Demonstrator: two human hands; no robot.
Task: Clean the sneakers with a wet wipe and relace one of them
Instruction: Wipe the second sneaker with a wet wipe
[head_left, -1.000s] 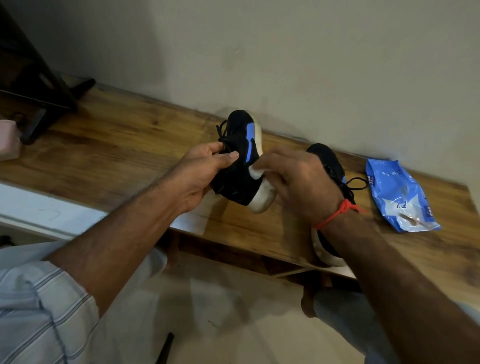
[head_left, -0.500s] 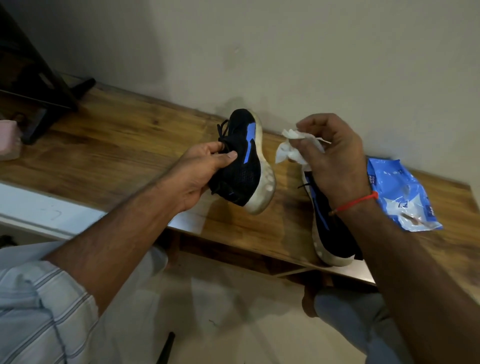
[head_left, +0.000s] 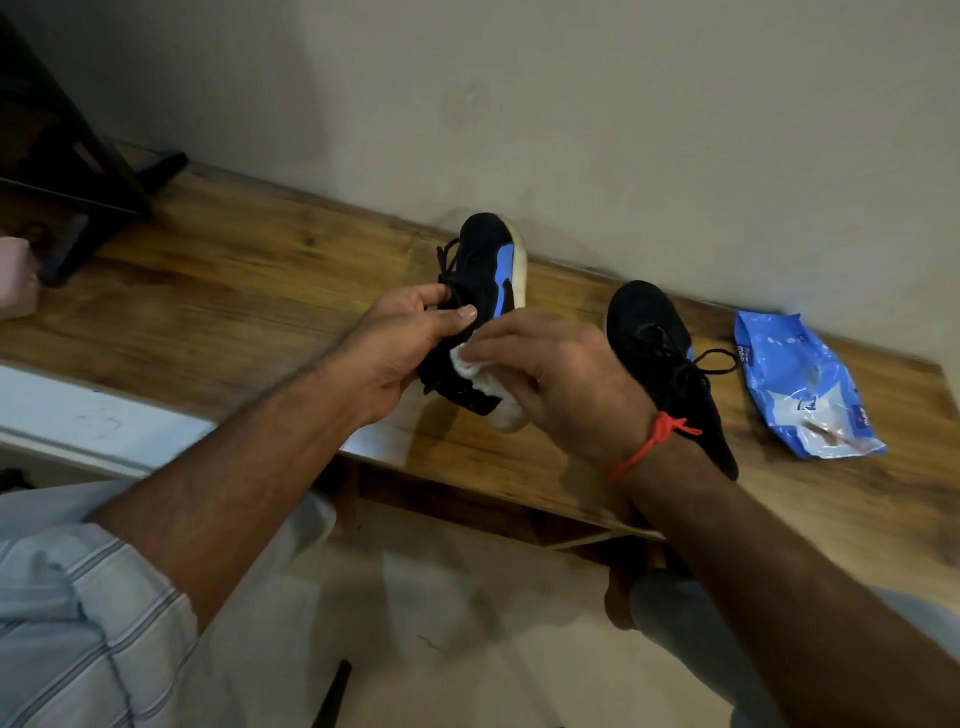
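Head view: left hand (head_left: 400, 343) gripping black-and-blue sneaker (head_left: 485, 291) at collar, thumb across side, fingers curled in by laces; held tilted above wooden worktop (head_left: 218, 306), toe pointing toward wall, white sole facing right. Right hand (head_left: 561, 374) curled round white wet wipe (head_left: 467, 364), pressing it on sneaker's side near heel. Red thread (head_left: 652, 441) tied on right wrist. Second sneaker (head_left: 660, 353) lying on worktop just right of right hand, laces loose, heel partly hidden behind wrist. Blue wipes pack (head_left: 800, 384) flat on worktop further right, near wall. Striped sleeve (head_left: 78, 613) at lower left.
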